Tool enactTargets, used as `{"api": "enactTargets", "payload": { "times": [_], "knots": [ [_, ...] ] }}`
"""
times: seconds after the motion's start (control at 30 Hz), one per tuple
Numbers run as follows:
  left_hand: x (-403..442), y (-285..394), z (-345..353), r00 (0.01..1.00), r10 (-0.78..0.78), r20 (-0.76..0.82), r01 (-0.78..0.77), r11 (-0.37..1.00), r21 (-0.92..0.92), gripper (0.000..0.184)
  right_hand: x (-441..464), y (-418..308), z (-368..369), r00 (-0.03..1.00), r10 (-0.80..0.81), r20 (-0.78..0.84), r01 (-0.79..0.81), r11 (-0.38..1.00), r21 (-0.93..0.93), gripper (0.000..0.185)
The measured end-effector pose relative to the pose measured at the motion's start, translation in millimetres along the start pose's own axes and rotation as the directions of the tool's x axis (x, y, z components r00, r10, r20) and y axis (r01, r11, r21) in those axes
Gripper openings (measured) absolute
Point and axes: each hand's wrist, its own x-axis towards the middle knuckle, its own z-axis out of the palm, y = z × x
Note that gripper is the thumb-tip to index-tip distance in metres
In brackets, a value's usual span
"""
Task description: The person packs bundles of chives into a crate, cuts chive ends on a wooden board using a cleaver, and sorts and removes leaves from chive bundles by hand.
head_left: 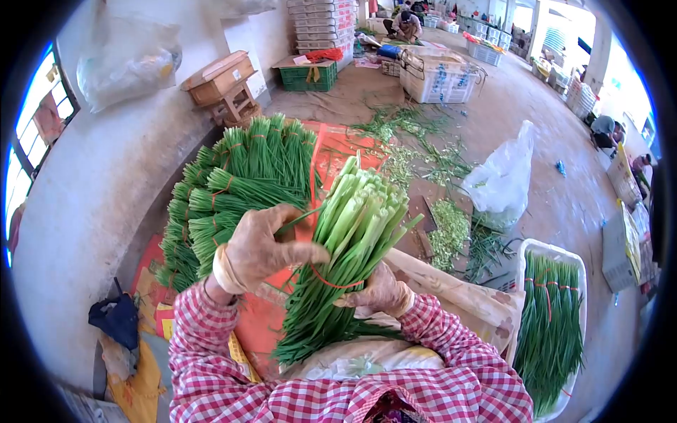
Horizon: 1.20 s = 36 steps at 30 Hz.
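My right hand [377,290] is closed around the lower side of a thick bundle of long green stalks [360,218], tilted with its pale cut ends up and its dark leaves hanging toward my lap. A red band [331,282] circles the bundle. On the bundle's left side, my left hand [264,247] has its fingers curled round a single green stalk [302,219], with the thumb reaching to the bundle. Part of the right fingers is hidden behind the leaves. To the left lies a heap of tied green bundles [233,190] on red sheeting [331,151].
At the right stands a white crate [584,303] holding banded green bundles. Ahead are chopped trimmings [450,229], a clear plastic bag [499,176] and a large white box [441,77]. A wooden stool [226,84] stands by the left wall. Other people [405,27] crouch farther off.
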Motion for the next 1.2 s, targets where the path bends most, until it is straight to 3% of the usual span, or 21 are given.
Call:
{"api": "enactTargets", "payload": {
  "times": [0.03, 0.07, 0.13, 0.2, 0.23, 0.27, 0.3, 0.37, 0.4, 0.43, 0.5, 0.57, 0.6, 0.63, 0.73, 0.8, 0.83, 1.0, 1.07, 1.13, 1.2],
  "knots": [
    [5, 8, -1, 0.974, -0.190, 0.125, 0.182, 0.980, 0.077, 0.052, -4, 8, -3, 1.000, -0.022, -0.021, 0.022, 1.000, -0.009, 0.077],
    [12, 10, -2, 0.973, -0.188, 0.131, 0.178, 0.981, 0.083, 0.052, -6, 12, -5, 0.998, -0.050, -0.042, 0.050, 0.999, -0.018, 0.077],
    [25, 13, -3, 0.970, -0.035, 0.242, 0.106, 0.951, -0.289, 0.055, -10, 12, -6, 0.999, -0.010, -0.031, 0.009, 1.000, -0.024, 0.079],
    [47, 8, 7, 0.999, -0.014, 0.051, 0.035, 0.896, -0.443, 0.054, -9, 23, -2, 0.994, -0.108, -0.025, 0.106, 0.993, -0.055, 0.087],
    [63, 10, 11, 0.982, 0.186, 0.039, -0.111, 0.729, -0.675, 0.052, -9, 22, -1, 0.995, -0.101, -0.005, 0.099, 0.980, -0.170, 0.094],
    [79, 18, 3, 0.986, 0.154, -0.064, -0.161, 0.774, -0.612, 0.052, -9, 22, 2, 0.993, -0.116, -0.020, 0.111, 0.980, -0.164, 0.094],
    [95, 35, 1, 0.907, 0.396, -0.145, -0.387, 0.646, -0.658, 0.046, -8, 24, 6, 0.989, -0.142, -0.029, 0.135, 0.978, -0.161, 0.094],
    [130, 52, -1, 0.763, 0.454, -0.460, -0.635, 0.392, -0.666, 0.047, -7, 30, 7, 0.983, -0.178, -0.038, 0.167, 0.967, -0.193, 0.093],
    [133, 40, -8, 0.774, 0.446, -0.450, -0.622, 0.400, -0.673, 0.047, -7, 31, 4, 0.984, -0.173, -0.049, 0.162, 0.970, -0.181, 0.093],
    [134, 16, -26, 0.778, 0.466, -0.421, -0.628, 0.594, -0.502, 0.049, -7, 31, 1, 0.988, -0.146, -0.054, 0.134, 0.974, -0.184, 0.092],
    [132, -10, -39, 0.792, 0.480, -0.379, -0.594, 0.751, -0.290, 0.051, -6, 32, -1, 0.982, -0.153, -0.115, 0.139, 0.982, -0.127, 0.091],
    [108, -29, -36, 0.942, 0.175, -0.287, -0.288, 0.861, -0.420, 0.058, -1, 37, -4, 0.981, -0.138, -0.136, 0.128, 0.988, -0.085, 0.091],
    [101, -35, -34, 0.972, 0.009, -0.235, -0.123, 0.872, -0.474, 0.062, 0, 39, -6, 0.983, -0.118, -0.144, 0.110, 0.992, -0.061, 0.091],
    [100, -22, -21, 0.971, -0.002, -0.241, -0.116, 0.872, -0.475, 0.062, 2, 42, -8, 0.986, -0.093, -0.137, 0.086, 0.995, -0.059, 0.089],
    [101, -2, 15, 0.905, 0.294, -0.307, -0.411, 0.417, -0.811, 0.087, 3, 39, -10, 0.995, -0.035, -0.096, 0.032, 0.999, -0.025, 0.089],
    [108, -13, 21, 0.898, 0.433, 0.079, -0.229, 0.614, -0.755, 0.118, 4, 37, -9, 0.990, -0.103, -0.100, 0.093, 0.991, -0.099, 0.089],
    [107, -19, 34, 0.960, 0.262, 0.093, -0.113, 0.674, -0.730, 0.141, 5, 37, -9, 0.978, -0.179, -0.104, 0.158, 0.971, -0.181, 0.089],
    [74, -54, 68, 0.959, 0.235, 0.156, -0.011, 0.582, -0.813, 0.144, 11, 50, -5, 0.959, -0.204, -0.199, 0.163, 0.966, -0.203, 0.087],
    [67, -50, 69, 0.968, 0.187, 0.167, -0.004, 0.676, -0.736, 0.144, 15, 56, 5, 0.951, -0.199, -0.237, 0.178, 0.978, -0.109, 0.088],
    [65, -40, 62, 0.966, 0.133, 0.222, -0.020, 0.894, -0.447, 0.132, 15, 61, 14, 0.948, -0.251, -0.194, 0.163, 0.911, -0.379, 0.076],
    [63, -27, 51, 0.960, 0.043, 0.276, 0.079, 0.906, -0.415, 0.122, 10, 48, 12, 0.991, -0.136, -0.021, 0.121, 0.938, -0.324, 0.070]
  ]
}}
